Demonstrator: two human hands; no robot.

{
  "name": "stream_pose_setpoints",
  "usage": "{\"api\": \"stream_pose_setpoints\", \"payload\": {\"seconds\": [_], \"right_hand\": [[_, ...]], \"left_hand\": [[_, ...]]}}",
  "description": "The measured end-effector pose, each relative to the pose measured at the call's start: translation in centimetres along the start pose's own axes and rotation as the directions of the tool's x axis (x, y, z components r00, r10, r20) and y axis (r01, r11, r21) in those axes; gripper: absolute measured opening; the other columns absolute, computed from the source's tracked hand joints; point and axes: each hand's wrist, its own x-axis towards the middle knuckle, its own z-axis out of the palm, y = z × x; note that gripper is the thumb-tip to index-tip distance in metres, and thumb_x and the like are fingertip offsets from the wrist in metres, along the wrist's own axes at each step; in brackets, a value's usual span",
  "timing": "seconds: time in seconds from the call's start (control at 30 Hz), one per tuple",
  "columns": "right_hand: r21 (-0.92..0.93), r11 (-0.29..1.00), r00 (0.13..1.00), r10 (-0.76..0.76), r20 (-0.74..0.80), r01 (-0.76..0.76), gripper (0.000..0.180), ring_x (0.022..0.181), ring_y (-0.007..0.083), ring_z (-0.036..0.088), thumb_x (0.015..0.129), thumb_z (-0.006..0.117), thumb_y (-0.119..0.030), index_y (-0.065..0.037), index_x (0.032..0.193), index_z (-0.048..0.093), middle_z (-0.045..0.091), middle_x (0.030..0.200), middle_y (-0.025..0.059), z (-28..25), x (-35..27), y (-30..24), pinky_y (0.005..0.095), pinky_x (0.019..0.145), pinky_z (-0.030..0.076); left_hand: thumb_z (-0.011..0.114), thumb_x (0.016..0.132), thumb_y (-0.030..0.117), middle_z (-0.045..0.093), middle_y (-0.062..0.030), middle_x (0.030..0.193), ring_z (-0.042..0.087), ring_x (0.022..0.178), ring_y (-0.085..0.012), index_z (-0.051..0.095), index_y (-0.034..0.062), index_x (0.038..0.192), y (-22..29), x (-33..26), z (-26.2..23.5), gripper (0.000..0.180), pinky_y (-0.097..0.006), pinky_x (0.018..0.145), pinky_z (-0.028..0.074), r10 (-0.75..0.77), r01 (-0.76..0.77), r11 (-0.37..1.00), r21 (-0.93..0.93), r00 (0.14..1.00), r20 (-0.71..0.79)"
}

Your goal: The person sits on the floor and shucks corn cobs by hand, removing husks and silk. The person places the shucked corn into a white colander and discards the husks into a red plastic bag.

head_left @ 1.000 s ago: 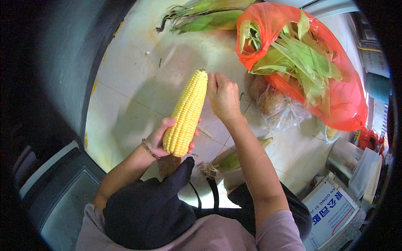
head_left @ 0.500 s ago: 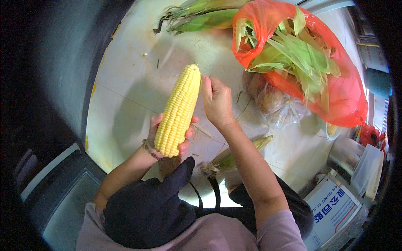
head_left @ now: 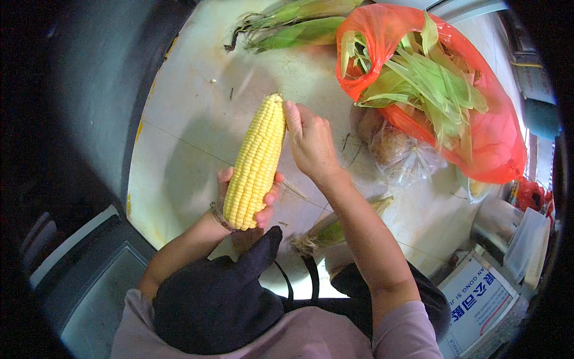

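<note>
A husked ear of yellow corn (head_left: 257, 161) stands tilted in front of me, its narrow tip pointing away. My left hand (head_left: 222, 190) is wrapped round its lower end from behind, thumb on the left side and fingertips on the right. My right hand (head_left: 313, 142) is beside the upper part of the ear, fingers curled in. The right thumb rests against the kernels near the tip; whatever the curled fingers hold is hidden. Below the ear, a corn ear still in its husk (head_left: 329, 234) lies on the floor, partly behind my right forearm.
A red plastic bag (head_left: 495, 128) full of green husks (head_left: 427, 81) lies at the far right, beside a clear bag of brown things (head_left: 394, 146). Unhusked corn (head_left: 299, 37) lies at the back. A metal pot (head_left: 495, 222) and a printed box (head_left: 478, 305) stand at right.
My right thumb has come in against the ear's side near the tip, where a small gap showed before. The left hand keeps its hold. The whole view has shifted slightly.
</note>
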Motion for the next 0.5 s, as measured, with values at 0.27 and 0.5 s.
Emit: {"api": "stream_pose_setpoints", "payload": {"seconds": [0.27, 0.5], "right_hand": [[-0.395, 0.912, 0.985, -0.043, 0.168, 0.108, 0.034, 0.070, 0.0414, 0.058, 0.092, 0.049, -0.030, 0.000, 0.079, 0.058, 0.058, 0.075, 0.0259, 1.7, -2.1, 6.8, 0.0420, 0.058, 0.047], [0.470, 0.816, 0.942, 0.294, 0.163, -0.336, 0.054, 0.068, 0.0287, 0.060, 0.095, 0.038, -0.046, 0.002, 0.088, 0.060, 0.059, 0.069, 0.0178, 0.2, -0.9, 2.3, 0.0389, 0.060, 0.049]], "left_hand": [[0.055, 0.078, 0.055, 0.051, -0.0184, 0.095, 0.059, 0.068, -0.0318, 0.035, -0.0068, 0.127, 0.5, -0.2, -0.1, 0.081, -0.043, 0.060, 0.050, 0.009, 0.004, 0.990, -0.140, 0.996, 0.092], [0.056, 0.079, 0.052, 0.051, -0.0191, 0.097, 0.059, 0.068, -0.0316, 0.031, -0.0057, 0.130, 0.8, -0.4, -0.8, 0.081, -0.042, 0.060, 0.049, -0.022, 0.068, 0.970, -0.234, 0.981, 0.193]]}}
